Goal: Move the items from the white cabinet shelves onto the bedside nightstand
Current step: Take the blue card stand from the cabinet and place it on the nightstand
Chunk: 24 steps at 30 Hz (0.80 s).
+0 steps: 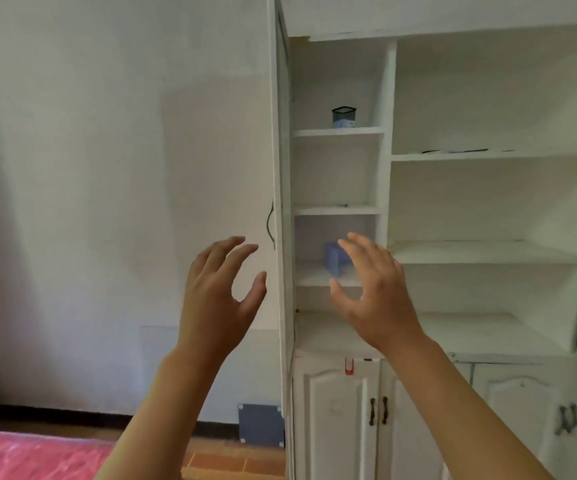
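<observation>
The white cabinet (387, 140) fills the right half of the view, its tall narrow door (280, 168) swung open. A blue box (335, 258) stands on the lowest narrow shelf, blurred. A dark mesh cup (344, 116) sits on the top narrow shelf. My right hand (373, 289) is raised just in front of the blue box, fingers spread, holding nothing. My left hand (221, 289) is raised left of the door edge, fingers apart and empty. The nightstand is out of view.
Thin dark items (453, 151) lie on the wide upper shelf at right. Lower cabinet doors (335, 410) with dark handles are shut. A pink bed cover (27, 455) shows at bottom left. A grey panel (261, 424) leans on the wall near the floor.
</observation>
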{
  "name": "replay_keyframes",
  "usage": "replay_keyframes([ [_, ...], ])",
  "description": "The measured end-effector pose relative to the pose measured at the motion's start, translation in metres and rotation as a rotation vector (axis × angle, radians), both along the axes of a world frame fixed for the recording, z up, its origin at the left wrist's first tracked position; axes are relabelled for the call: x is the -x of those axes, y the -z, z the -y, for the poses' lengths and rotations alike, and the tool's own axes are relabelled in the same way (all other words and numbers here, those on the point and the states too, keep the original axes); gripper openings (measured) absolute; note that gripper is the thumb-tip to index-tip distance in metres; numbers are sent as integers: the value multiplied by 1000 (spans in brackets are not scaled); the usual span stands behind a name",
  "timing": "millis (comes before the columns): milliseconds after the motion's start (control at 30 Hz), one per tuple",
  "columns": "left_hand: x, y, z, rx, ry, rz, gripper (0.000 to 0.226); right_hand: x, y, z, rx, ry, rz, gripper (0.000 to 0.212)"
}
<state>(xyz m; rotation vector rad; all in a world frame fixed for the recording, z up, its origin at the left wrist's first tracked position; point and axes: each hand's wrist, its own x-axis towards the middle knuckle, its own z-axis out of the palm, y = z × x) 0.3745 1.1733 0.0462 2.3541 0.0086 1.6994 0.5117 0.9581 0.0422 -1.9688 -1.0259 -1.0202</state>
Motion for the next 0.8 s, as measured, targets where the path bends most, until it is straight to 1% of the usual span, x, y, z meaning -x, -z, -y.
replay_keyframes([
  [200, -61, 1, -14, -45, 148, -37, 41, -26, -1, -4, -13, 137, -21, 60],
  [433, -128, 31, -8, -28, 252, -86, 44, -62, 17, 12, 43, 265, -40, 57],
  [600, -180, 39, 12, -8, 296, -115, 46, -107, 27, 34, 66, 290, -68, 58],
  [800, -253, 44, 50, 16, 283, -131, 47, -181, 32, 69, 64, 267, -68, 57],
])
